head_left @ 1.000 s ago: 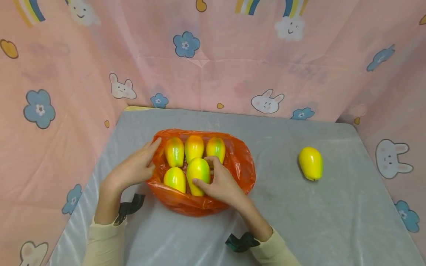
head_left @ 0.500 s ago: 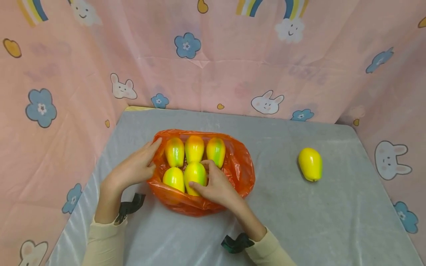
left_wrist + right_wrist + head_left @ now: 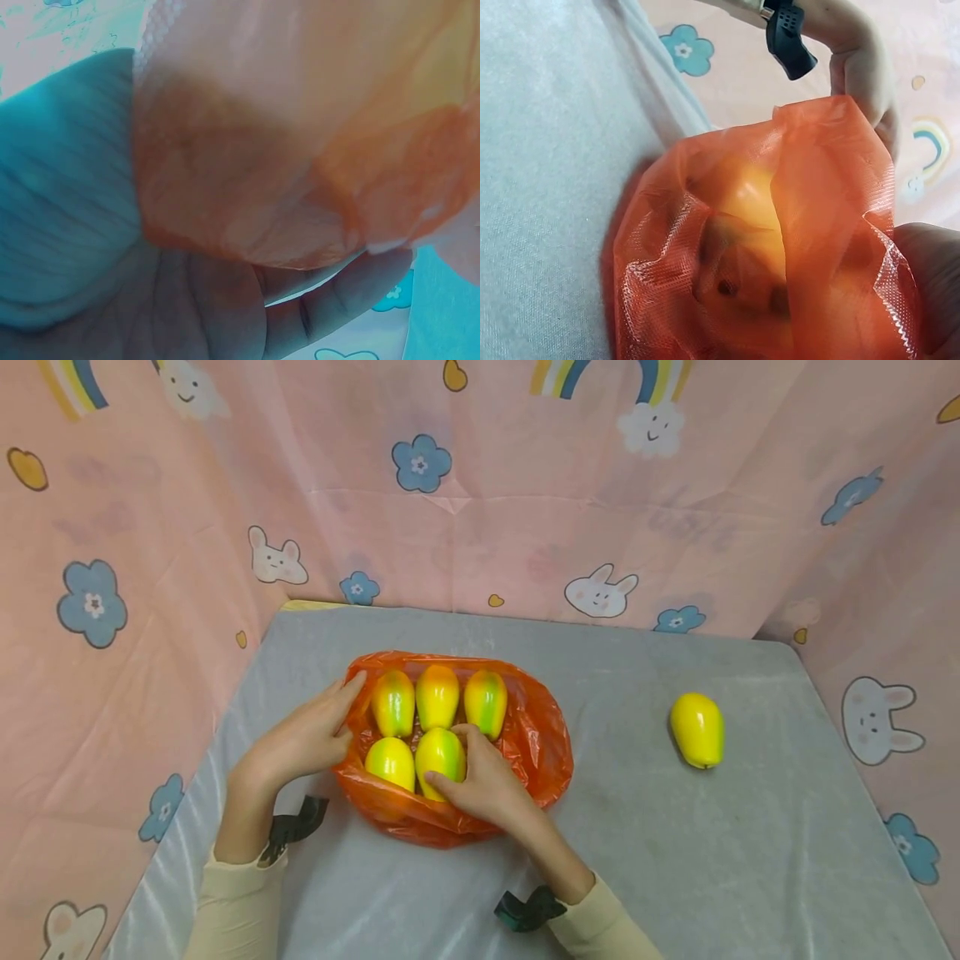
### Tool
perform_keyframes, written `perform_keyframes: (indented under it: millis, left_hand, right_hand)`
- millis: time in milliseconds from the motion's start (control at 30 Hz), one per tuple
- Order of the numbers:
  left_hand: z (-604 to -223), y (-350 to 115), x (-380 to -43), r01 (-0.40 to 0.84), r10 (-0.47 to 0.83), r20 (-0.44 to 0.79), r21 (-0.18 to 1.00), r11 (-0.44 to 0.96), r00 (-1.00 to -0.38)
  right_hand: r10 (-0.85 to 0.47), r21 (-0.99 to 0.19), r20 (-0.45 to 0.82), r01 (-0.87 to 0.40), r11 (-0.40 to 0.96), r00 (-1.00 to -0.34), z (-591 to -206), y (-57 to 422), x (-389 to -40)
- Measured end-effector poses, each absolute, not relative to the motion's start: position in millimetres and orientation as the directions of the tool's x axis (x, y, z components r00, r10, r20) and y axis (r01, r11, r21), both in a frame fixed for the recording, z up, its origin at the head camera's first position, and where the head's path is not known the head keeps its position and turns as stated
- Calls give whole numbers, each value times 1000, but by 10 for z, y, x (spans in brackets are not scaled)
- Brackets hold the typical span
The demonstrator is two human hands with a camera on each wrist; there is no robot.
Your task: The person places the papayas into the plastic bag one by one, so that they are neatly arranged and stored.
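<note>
My right hand (image 3: 491,781) reaches into an orange plastic bag (image 3: 551,743) and grips a yellow-green mango (image 3: 441,756), thumb on the near side and fingers behind it. To its left sits another mango (image 3: 390,762); behind them three more mangoes stand in a row, among them an orange-topped mango (image 3: 438,697). My left hand (image 3: 303,735) rests at the bag's left rim with its fingers straight. In the left wrist view the bag's film (image 3: 225,172) covers part of the palm. Seen by the right wrist camera, the bag's near wall (image 3: 735,247) hides the held mango's lower part.
A single mango (image 3: 697,731) lies on the grey cloth-covered table (image 3: 757,860), well right of the bag. A pink patterned curtain (image 3: 510,527) closes in the back and both sides. Black wrist mounts (image 3: 531,910) stick out from the forearms.
My right hand has lowered the held mango and shifted it slightly left, beside the near-left one. The left hand keeps its place at the rim.
</note>
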State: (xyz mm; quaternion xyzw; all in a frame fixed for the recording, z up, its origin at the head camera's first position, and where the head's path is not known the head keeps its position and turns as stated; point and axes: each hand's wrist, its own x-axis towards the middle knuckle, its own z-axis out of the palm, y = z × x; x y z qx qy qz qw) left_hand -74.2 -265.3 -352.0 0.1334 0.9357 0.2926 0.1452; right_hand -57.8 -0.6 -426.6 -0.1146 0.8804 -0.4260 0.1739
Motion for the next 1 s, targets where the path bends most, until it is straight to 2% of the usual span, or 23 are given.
perform_keyframes:
  millis: [600, 1000]
  left_hand:
    - [-3516, -2642, -747, 153, 326, -210, 577, 803, -922]
    - [-3507, -2634, -738, 150, 325, -213, 576, 803, -921]
  right_hand:
    - [-368, -774, -186, -95, 626, -911, -4269, 8, -557]
    - [-332, -730, -193, -91, 677, -923, -4108, 97, -524]
